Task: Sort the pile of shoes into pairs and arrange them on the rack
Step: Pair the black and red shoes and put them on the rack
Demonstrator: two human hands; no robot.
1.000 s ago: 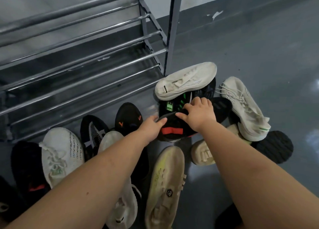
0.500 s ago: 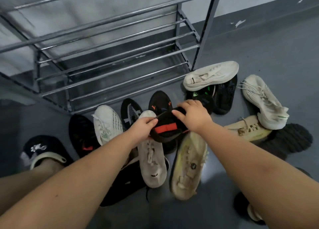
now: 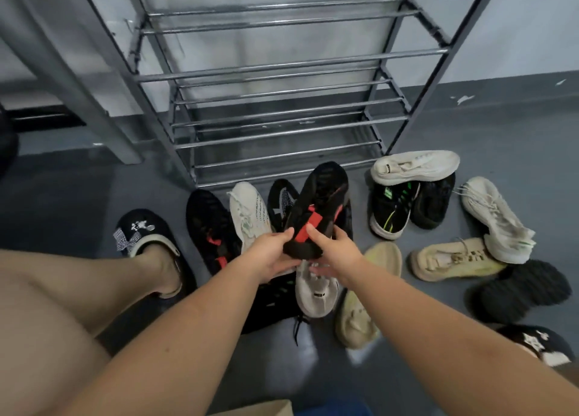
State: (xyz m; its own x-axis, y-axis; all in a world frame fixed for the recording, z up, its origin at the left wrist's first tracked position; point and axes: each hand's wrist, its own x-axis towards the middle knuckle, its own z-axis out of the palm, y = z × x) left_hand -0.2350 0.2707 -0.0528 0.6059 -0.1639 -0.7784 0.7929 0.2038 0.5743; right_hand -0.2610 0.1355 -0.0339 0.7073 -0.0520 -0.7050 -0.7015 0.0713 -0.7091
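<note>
On the grey floor (image 3: 78, 190), far left: a foot in a black slipper (image 3: 150, 243) with a checked bow. Next, a black knit sneaker with red marks (image 3: 210, 227), lying flat, then a white knit sneaker (image 3: 249, 212) just beside it, toe toward the rack. Behind, a grey metal shoe rack (image 3: 282, 108), its bar shelves bare. Centre: left hand (image 3: 272, 255) and right hand (image 3: 333, 254), fingers curled round the heel of a black sneaker with a red tab (image 3: 319, 208), held raised above the pile, toe pointing at the rack. Beneath the hands, a white sneaker (image 3: 316, 290) and a pale yellow sneaker (image 3: 360, 315). Right: a white sneaker on its side (image 3: 416, 166) atop a black sneaker with green accents (image 3: 391, 208); a cream sneaker (image 3: 454, 259); a white laced sneaker (image 3: 498, 221); a black sole-up shoe (image 3: 523, 290).
</note>
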